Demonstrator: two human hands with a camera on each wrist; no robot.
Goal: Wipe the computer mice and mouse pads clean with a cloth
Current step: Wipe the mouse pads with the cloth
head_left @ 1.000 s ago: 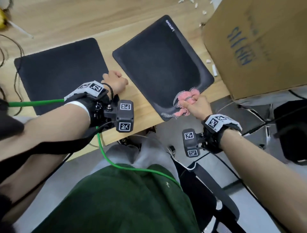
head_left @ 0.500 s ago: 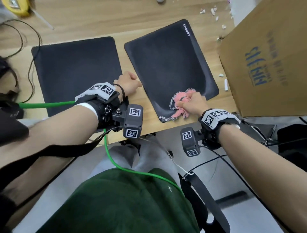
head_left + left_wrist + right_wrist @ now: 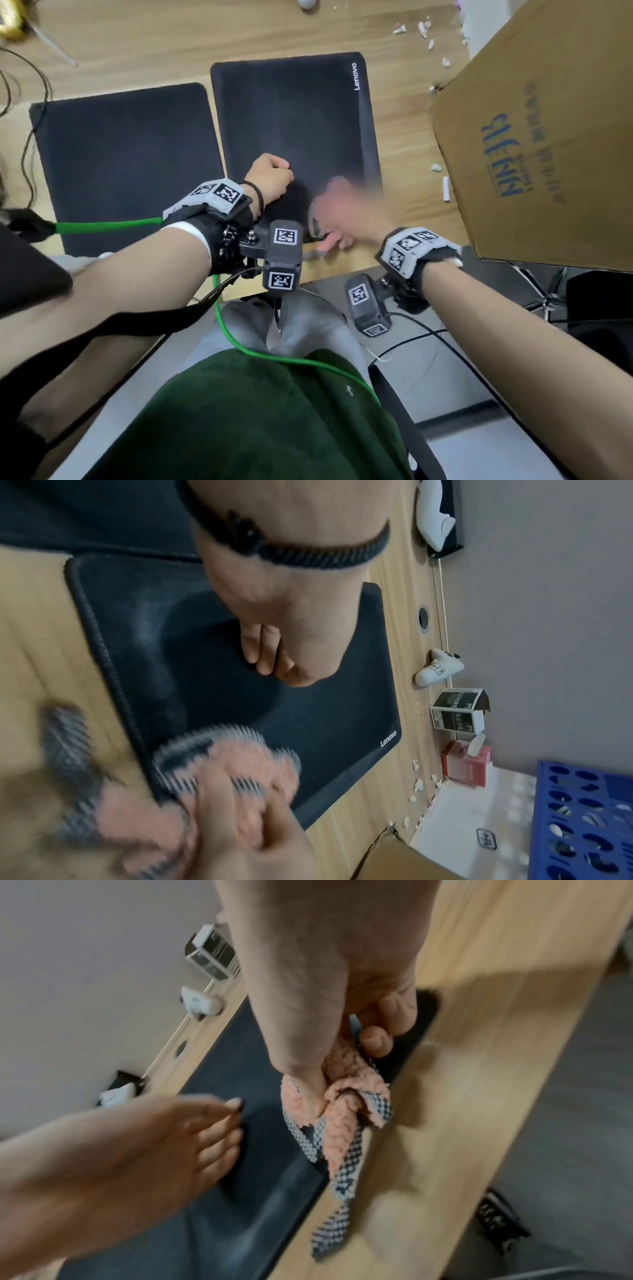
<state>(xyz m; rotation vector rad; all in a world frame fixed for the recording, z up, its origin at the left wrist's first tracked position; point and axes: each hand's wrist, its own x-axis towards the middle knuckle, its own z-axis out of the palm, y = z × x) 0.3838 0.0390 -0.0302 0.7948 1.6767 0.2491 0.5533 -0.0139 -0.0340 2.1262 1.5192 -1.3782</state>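
Nearest us, the right hand [image 3: 342,1010] grips the bunched pink cloth [image 3: 346,1096] and scrubs the near edge of the Lenovo mouse pad [image 3: 294,120], blurred with speed. Just beyond, the left hand [image 3: 270,176], curled into an empty fist, presses on the pad, likely to pin it to the worktop [image 3: 171,41]. The second pad [image 3: 126,157] lies alongside; white mice [image 3: 440,670] wait by the wall.

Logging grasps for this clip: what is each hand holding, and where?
The right hand grips the pink cloth by its bunched middle, ends trailing. The left hand, fisted, holds nothing.
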